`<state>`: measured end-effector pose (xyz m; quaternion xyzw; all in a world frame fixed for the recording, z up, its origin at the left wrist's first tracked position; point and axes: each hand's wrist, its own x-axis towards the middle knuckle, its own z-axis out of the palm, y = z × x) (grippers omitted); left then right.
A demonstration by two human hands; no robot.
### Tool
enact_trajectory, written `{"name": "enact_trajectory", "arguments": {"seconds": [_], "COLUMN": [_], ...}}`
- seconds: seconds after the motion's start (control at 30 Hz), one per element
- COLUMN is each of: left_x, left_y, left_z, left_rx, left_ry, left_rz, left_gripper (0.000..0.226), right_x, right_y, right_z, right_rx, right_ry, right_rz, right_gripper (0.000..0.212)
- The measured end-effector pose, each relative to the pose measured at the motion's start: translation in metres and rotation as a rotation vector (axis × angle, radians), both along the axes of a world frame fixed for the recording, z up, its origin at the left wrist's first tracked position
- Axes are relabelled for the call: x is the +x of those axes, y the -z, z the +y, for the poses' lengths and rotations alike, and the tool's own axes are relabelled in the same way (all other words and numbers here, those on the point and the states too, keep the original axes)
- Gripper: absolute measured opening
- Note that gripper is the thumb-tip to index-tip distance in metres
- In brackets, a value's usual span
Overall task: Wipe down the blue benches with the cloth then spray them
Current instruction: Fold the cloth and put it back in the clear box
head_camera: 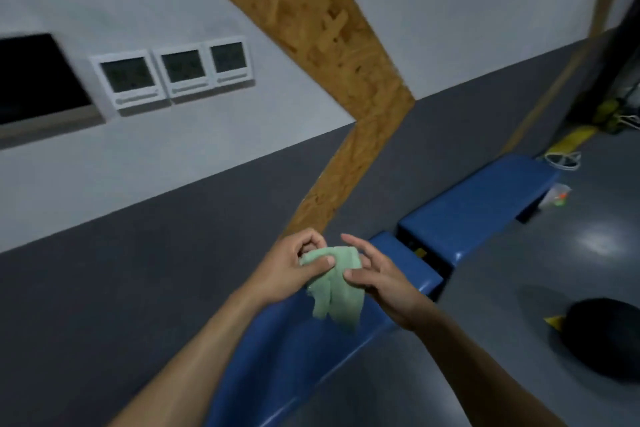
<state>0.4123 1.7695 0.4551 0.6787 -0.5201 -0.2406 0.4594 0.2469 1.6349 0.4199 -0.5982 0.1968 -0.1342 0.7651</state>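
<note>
cloth (334,282) hanging bunched above near bench (304,350), not touching it. left hand (294,269) gripping its top; right hand (384,282) pinching fold, likely regathering pad for wiping. far bench (478,204) waiting beyond gap.

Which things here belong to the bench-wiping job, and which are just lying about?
Job: green cloth, held by left hand and right hand; near blue bench; far blue bench.
Lying about: black ball; white cord; wall panels.
</note>
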Motion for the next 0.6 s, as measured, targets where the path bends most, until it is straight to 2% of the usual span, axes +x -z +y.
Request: {"name": "enact_trajectory", "arguments": {"seconds": [0.17, 0.27, 0.4, 0.53, 0.6], "left_x": [-0.069, -0.108, -0.151, -0.174, -0.178], "left_y": [-0.005, -0.006, -0.008, -0.004, 0.000], "left_z": [-0.141, -0.214, -0.294, -0.360, -0.393], "left_rx": [0.006, 0.021, 0.051, 0.140, 0.196], "left_ry": [0.113, 0.144, 0.189, 0.290, 0.348], "left_rz": [0.003, -0.023, 0.020, 0.099, 0.137], "left_gripper": [0.012, 0.020, 0.020, 0.031, 0.040], "right_x": [-0.104, -0.158, -0.205, -0.225, -0.225], "right_y": [-0.002, -0.002, -0.006, -0.013, -0.010], "right_z": [-0.135, -0.205, -0.276, -0.334, -0.364], "right_rx": [-0.128, -0.305, -0.302, -0.349, -0.411], "right_ry": [0.177, 0.221, 0.360, 0.474, 0.540], "right_rz": [0.090, 0.164, 0.102, 0.103, 0.148], "right_gripper": [0.067, 0.053, 0.061, 0.029, 0.020]}}
